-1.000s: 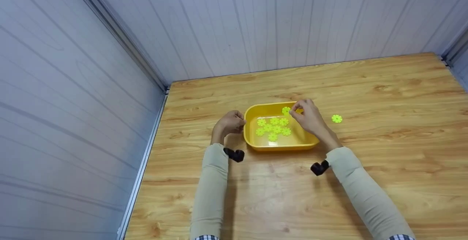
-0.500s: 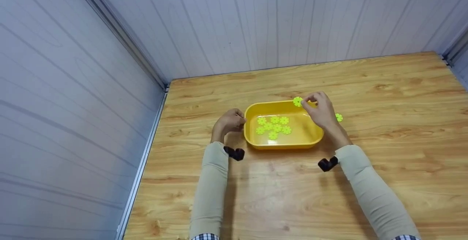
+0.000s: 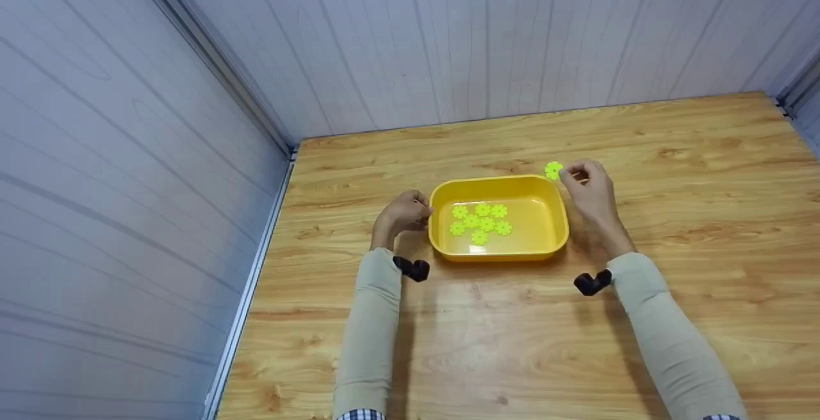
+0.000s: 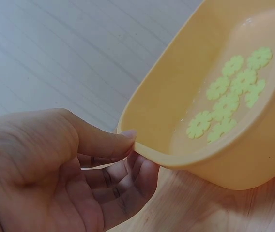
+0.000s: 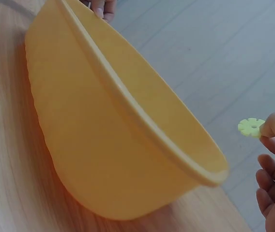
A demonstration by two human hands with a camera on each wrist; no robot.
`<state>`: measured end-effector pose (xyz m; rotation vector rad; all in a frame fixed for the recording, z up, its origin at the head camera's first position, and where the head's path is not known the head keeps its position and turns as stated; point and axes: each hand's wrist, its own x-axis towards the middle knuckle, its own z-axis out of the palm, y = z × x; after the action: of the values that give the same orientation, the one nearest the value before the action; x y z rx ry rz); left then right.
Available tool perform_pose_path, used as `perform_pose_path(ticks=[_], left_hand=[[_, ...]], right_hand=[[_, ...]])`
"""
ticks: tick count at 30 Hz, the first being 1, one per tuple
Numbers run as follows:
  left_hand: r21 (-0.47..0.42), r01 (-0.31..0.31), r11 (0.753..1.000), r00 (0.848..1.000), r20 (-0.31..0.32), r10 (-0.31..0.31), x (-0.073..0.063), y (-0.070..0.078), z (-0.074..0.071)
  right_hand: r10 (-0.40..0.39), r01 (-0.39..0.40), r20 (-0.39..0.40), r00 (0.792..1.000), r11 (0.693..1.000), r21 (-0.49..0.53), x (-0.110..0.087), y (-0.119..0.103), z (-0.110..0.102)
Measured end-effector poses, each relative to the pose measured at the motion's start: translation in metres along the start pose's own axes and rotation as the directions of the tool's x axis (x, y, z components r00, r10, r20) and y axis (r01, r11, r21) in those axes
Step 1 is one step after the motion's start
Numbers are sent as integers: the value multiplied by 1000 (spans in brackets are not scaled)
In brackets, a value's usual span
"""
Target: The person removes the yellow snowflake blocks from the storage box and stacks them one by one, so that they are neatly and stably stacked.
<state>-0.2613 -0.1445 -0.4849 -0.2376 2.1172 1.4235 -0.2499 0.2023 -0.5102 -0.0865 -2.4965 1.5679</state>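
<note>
In the head view a yellow plastic basin (image 3: 500,257) sits on the wooden table. My left hand (image 3: 405,210) pinches its left rim, thumb on top and fingers below, as the left wrist view shows. Several lime-yellow flower-shaped discs (image 3: 479,237) with notched edges lie flat on the basin's floor, towards its left half. Just beyond the basin's back right corner, my right hand (image 3: 594,193) holds one more such disc (image 3: 553,170) by its edge between thumb and index finger. That disc (image 5: 250,126) has a small central hole and is raised outside the rim in the right wrist view.
The wooden table (image 3: 705,202) extends to the right and in front of the basin. A pale panelled wall (image 3: 448,42) stands behind it, and another panel (image 3: 128,183) rises along the left side.
My right hand has carried the pinched disc rightwards, from over the basin to outside its back right corner. The loose disc on the table at the right is now hidden. The left hand stays put.
</note>
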Motion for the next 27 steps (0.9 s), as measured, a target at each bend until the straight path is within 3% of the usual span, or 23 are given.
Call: perform_pose_path(ticks=[9, 16, 27], left_hand=[[9, 1, 1000, 1000, -6, -1, 0, 0, 0], [6, -3, 1000, 1000, -6, 3, 0, -1, 0], [-1, -5, 1000, 1000, 0, 5, -2, 0, 0]], right_hand=[[137, -135, -47, 990, 990, 31, 1, 25, -14], [228, -227, 9, 974, 972, -61, -2, 42, -28], [315, -278, 168, 934, 936, -215, -6, 52, -50]])
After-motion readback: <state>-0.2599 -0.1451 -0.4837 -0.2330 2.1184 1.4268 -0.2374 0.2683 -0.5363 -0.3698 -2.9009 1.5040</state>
